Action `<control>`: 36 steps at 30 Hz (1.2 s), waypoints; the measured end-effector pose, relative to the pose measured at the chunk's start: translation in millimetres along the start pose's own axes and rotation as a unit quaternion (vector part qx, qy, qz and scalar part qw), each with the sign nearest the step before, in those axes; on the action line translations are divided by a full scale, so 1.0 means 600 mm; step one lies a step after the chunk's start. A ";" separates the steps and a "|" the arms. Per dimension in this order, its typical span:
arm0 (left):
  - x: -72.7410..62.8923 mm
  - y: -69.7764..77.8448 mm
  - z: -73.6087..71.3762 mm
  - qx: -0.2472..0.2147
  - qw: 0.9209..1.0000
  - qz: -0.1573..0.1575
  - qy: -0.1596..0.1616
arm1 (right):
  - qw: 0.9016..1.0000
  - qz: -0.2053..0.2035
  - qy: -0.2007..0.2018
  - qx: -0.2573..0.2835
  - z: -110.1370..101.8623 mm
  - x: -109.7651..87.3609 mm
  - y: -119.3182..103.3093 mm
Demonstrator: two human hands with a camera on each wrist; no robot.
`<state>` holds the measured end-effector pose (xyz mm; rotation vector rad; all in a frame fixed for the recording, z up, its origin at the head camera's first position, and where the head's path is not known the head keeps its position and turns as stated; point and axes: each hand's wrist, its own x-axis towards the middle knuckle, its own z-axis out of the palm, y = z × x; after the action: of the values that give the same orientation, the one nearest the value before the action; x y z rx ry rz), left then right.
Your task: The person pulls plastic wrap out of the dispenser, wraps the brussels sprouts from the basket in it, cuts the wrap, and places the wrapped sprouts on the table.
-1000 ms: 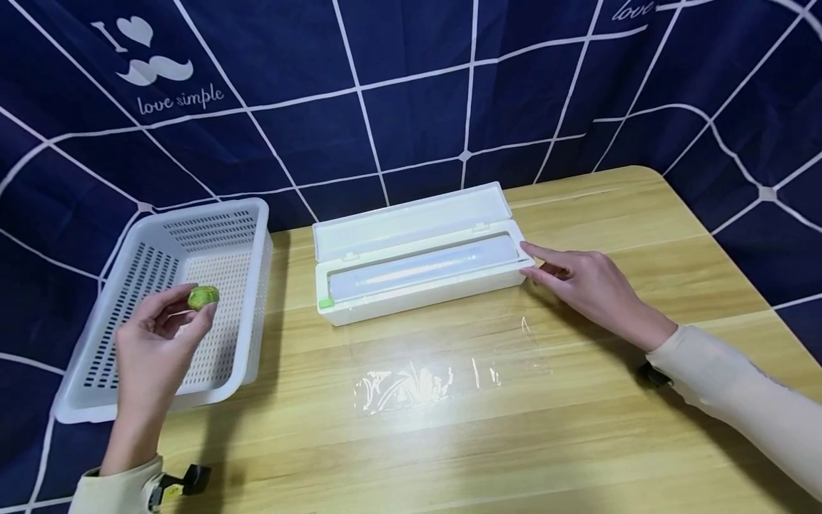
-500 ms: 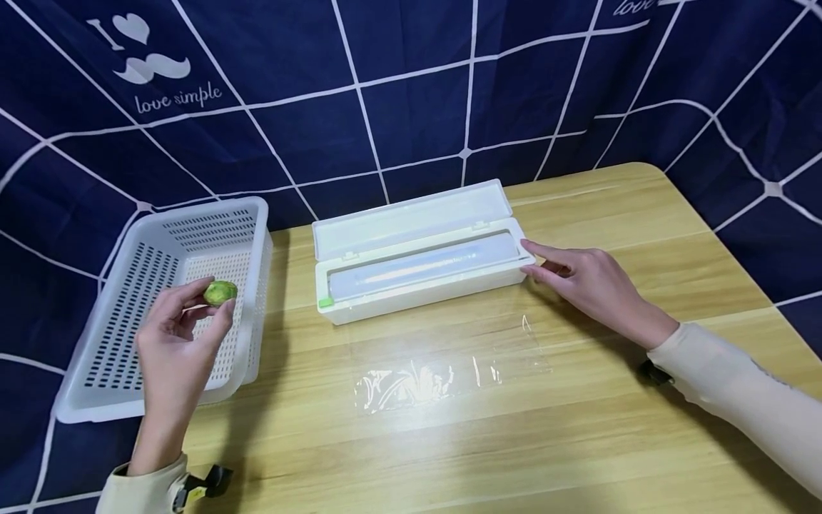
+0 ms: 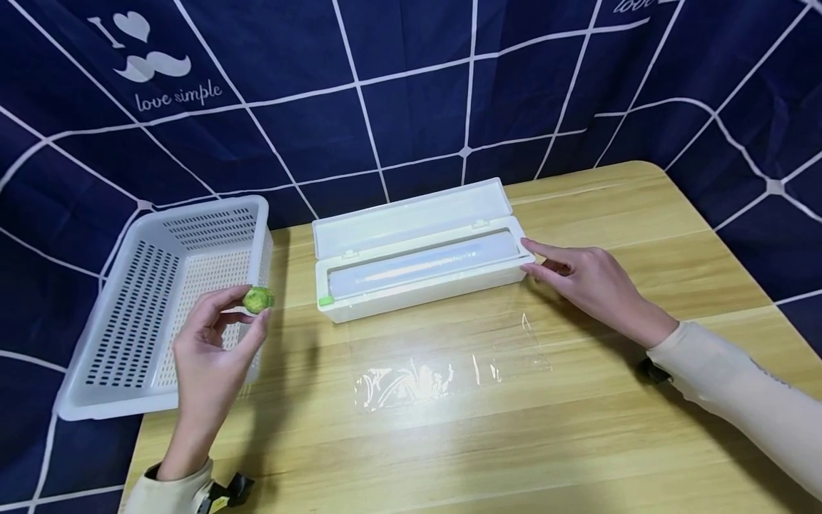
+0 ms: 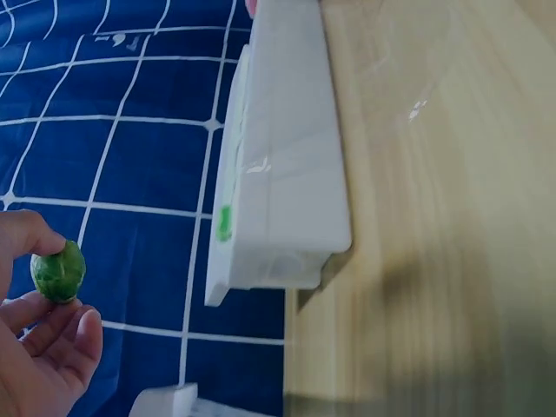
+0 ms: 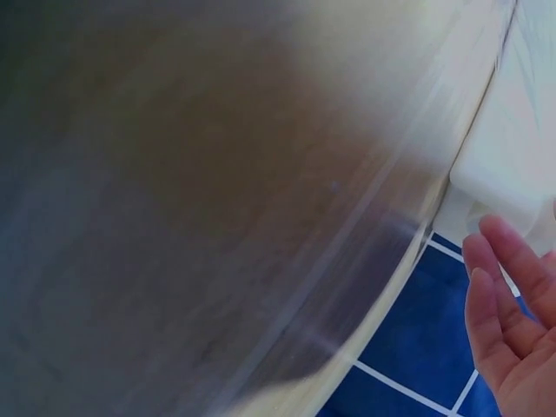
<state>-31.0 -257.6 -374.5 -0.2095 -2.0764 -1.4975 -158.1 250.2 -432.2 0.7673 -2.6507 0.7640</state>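
Between thumb and fingertips, my left hand (image 3: 215, 350) pinches a small green Brussels sprout (image 3: 258, 300), raised by the right wall of the white basket (image 3: 260, 250). The left wrist view also shows the sprout (image 4: 59, 272) with pale veins. A white cling film box (image 3: 424, 275) stands mid-table with its lid (image 3: 411, 218) tipped back and a film roll (image 3: 424, 264) inside. My right hand (image 3: 591, 282) touches the box's right end with nearly straight fingertips. A clear sheet of film (image 3: 417, 378) lies on the wood in front of the box.
A small green slider (image 3: 326, 301) sits at the box's left front corner. Behind the wooden table (image 3: 674, 285) hangs a dark blue cloth (image 3: 417, 107) with white lines. The slotted basket overlaps the table's left edge.
My left hand has carried the Brussels sprout rightward, from over the basket's middle to its right wall. The right hand, the box and the film sheet stay in place.
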 end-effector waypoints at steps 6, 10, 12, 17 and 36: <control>-0.009 -0.005 0.019 -0.024 0.999 0.014 -0.025 | 1.000 -0.003 0.001 0.004 -0.001 0.000 0.002; -0.014 -0.002 0.030 -0.023 0.999 0.010 -0.039 | 1.000 -0.001 0.000 0.003 0.000 0.000 0.001; -0.018 0.000 0.036 -0.025 0.999 0.006 -0.048 | 1.000 0.000 0.000 0.001 0.000 0.000 0.001; -0.028 0.000 0.054 -0.037 0.997 -0.001 -0.068 | 1.000 0.005 -0.001 -0.002 -0.001 -0.001 -0.001; -0.078 -0.017 0.145 -0.047 0.990 0.022 -0.133 | 1.000 0.006 -0.004 0.003 -0.001 -0.001 -0.004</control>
<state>-27.2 -172.9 -426.6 -0.5137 -2.1888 -1.6157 -156.0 249.2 -430.9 0.7570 -2.6633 0.7740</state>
